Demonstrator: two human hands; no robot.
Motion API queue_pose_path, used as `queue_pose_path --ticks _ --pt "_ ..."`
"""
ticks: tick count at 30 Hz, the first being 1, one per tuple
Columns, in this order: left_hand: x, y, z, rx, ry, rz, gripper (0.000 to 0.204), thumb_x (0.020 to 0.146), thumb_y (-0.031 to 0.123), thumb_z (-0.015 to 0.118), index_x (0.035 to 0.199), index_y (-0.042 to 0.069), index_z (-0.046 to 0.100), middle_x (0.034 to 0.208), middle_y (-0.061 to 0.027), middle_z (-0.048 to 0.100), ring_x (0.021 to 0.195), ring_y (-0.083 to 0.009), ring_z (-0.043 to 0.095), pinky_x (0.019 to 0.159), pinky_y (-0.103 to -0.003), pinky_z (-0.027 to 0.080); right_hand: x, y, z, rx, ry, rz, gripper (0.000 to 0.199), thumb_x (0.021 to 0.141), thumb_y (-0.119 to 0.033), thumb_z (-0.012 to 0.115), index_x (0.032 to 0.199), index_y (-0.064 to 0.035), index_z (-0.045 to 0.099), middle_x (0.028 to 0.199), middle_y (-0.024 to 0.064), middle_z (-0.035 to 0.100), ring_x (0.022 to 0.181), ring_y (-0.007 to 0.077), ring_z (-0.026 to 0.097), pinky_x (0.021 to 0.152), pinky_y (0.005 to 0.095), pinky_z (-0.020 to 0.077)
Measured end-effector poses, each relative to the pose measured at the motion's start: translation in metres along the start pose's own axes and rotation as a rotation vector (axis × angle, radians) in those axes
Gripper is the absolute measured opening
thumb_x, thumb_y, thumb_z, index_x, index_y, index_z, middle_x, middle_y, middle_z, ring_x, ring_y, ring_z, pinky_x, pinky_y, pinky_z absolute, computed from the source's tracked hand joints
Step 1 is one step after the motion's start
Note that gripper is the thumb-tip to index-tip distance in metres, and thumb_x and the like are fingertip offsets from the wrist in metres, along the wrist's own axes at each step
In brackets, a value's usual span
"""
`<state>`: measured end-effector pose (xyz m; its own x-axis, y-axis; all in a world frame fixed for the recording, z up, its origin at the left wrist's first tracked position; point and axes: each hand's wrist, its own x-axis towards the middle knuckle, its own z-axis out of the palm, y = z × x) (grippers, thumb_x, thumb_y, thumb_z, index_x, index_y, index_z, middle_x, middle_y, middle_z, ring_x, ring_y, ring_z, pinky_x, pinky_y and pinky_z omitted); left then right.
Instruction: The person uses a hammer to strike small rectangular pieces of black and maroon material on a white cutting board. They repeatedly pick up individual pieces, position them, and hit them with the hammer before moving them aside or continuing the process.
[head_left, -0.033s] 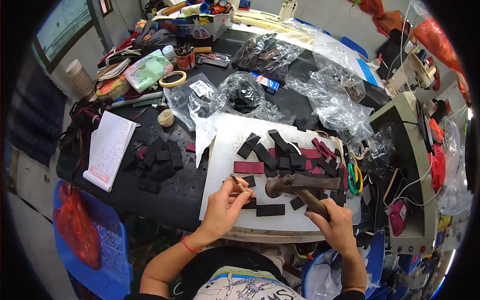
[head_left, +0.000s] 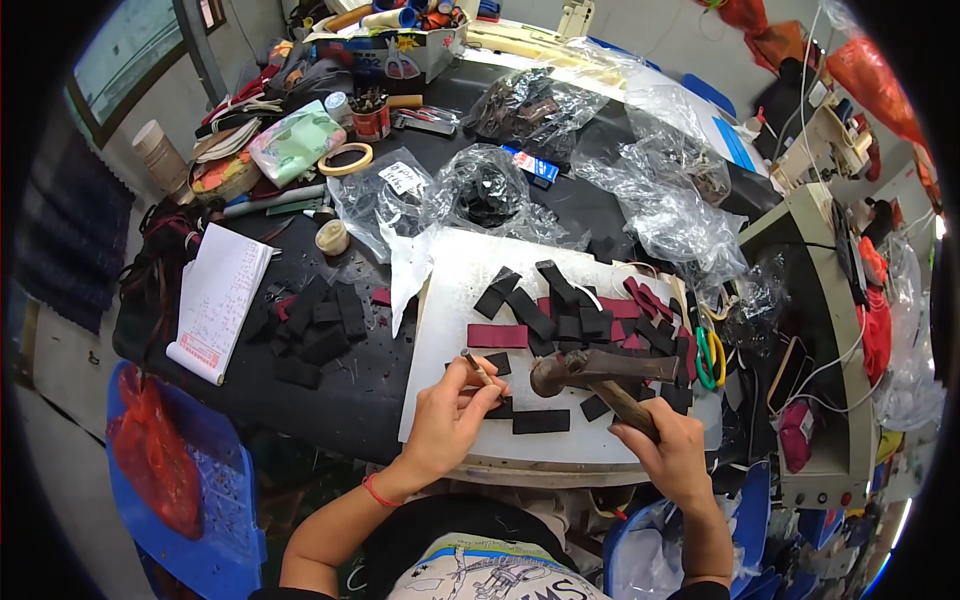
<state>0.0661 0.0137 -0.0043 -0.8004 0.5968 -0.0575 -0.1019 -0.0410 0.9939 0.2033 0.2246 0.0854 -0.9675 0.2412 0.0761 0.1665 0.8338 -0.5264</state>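
My left hand (head_left: 445, 425) pinches a slim rod-shaped punch (head_left: 478, 369), tilted over the white board (head_left: 450, 285). Beneath those fingertips a short black strip (head_left: 501, 410) is partly covered. My right hand (head_left: 674, 447) grips a hammer (head_left: 622, 404) by its wooden handle; its rusty head is held to the right of the punch, apart from it. Another black strip (head_left: 541, 421) lies between the two hands. A maroon strip (head_left: 497, 336) is just beyond the punch, and a loose heap of black strips (head_left: 532, 312) mixed with maroon ones covers the board's far right part.
A second pile of black strips (head_left: 322, 330) sits left of the board, beside an open notebook (head_left: 222, 300). Green-and-yellow-handled scissors (head_left: 709, 358) lie at the board's right edge. Clear plastic bags (head_left: 670, 205) crowd the back. A masking tape roll (head_left: 346, 158) and small jar (head_left: 332, 237) stand far left.
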Motion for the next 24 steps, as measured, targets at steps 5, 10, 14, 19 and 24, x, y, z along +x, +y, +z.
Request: queue_pose_path --ticks 5,10,14,19,24 --pt "-0.003 -0.002 0.0 0.16 0.002 0.117 0.011 0.094 0.002 0.054 0.103 -0.003 0.053 0.096 -0.0103 0.065 0.091 -0.0157 0.066 0.079 -0.028 0.055 0.003 -0.001 0.001 0.009 0.024 -0.015 0.021 0.078 -0.015 0.076 0.086 -0.0026 0.061 0.063 0.0102 0.058 0.052 0.0228 0.057 0.05 0.0316 0.043" --pt "-0.006 0.001 0.007 0.452 -0.005 0.36 0.017 0.089 0.001 0.06 0.105 0.001 0.055 0.099 -0.0175 0.065 0.085 -0.0294 0.067 0.069 -0.034 0.054 -0.005 -0.009 -0.027 0.301 0.282 0.18 0.02 0.074 -0.004 0.074 0.088 -0.0005 0.061 0.067 0.0098 0.062 0.054 0.0196 0.059 0.053 0.0268 0.0458" --pt "-0.013 -0.005 0.01 0.602 -0.025 0.36 0.021 0.087 0.0 0.06 0.107 0.001 0.054 0.097 -0.0203 0.062 0.084 -0.041 0.062 0.065 -0.04 0.052 0.008 -0.029 -0.025 -0.227 -0.037 -0.309 0.027 0.074 -0.016 0.079 0.092 -0.0026 0.063 0.075 0.0126 0.064 0.054 0.0302 0.06 0.052 0.0351 0.0488" --pt "0.001 0.0 0.004 0.115 0.051 0.066 0.017 0.093 0.004 0.056 0.107 -0.002 0.049 0.092 -0.0131 0.065 0.087 -0.022 0.069 0.071 -0.03 0.057 0.001 -0.021 -0.018 -0.074 0.039 -0.053 0.023 0.077 -0.015 0.076 0.087 -0.0023 0.061 0.065 0.0109 0.06 0.052 0.0258 0.056 0.051 0.0329 0.0439" --pt "0.007 0.002 -0.007 0.08 -0.118 0.015 0.016 0.095 0.005 0.053 0.107 -0.003 0.048 0.095 -0.0131 0.066 0.09 -0.0172 0.068 0.081 -0.028 0.054 -0.012 -0.009 -0.012 -0.063 0.096 -0.037 0.024 0.078 -0.018 0.076 0.088 -0.0031 0.06 0.067 0.0105 0.062 0.055 0.0251 0.061 0.051 0.0334 0.0453"
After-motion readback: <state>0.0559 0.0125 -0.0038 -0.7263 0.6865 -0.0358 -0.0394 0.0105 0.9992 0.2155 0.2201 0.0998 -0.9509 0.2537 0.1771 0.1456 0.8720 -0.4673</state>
